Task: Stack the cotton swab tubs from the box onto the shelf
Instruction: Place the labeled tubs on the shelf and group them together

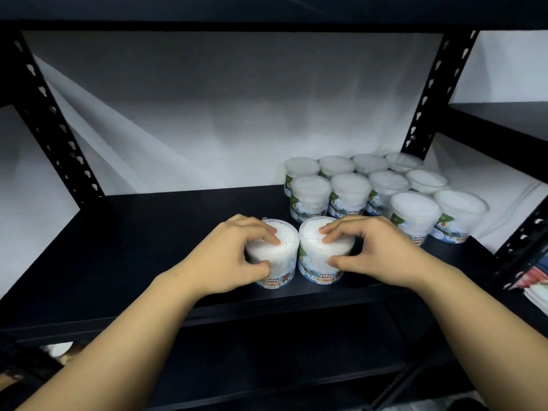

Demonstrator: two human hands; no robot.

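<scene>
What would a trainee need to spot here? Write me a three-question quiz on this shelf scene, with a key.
1. True or false: the left hand and the right hand each grip a separate cotton buds tub.
2. Multiple choice: where does the group of loose tubs stand on the black shelf? A) back left B) back right C) front left
3. Fill in: the left-hand tub and the right-hand tub stand near the shelf's ____ edge.

Key: 1 true; 2 B; 3 front
</scene>
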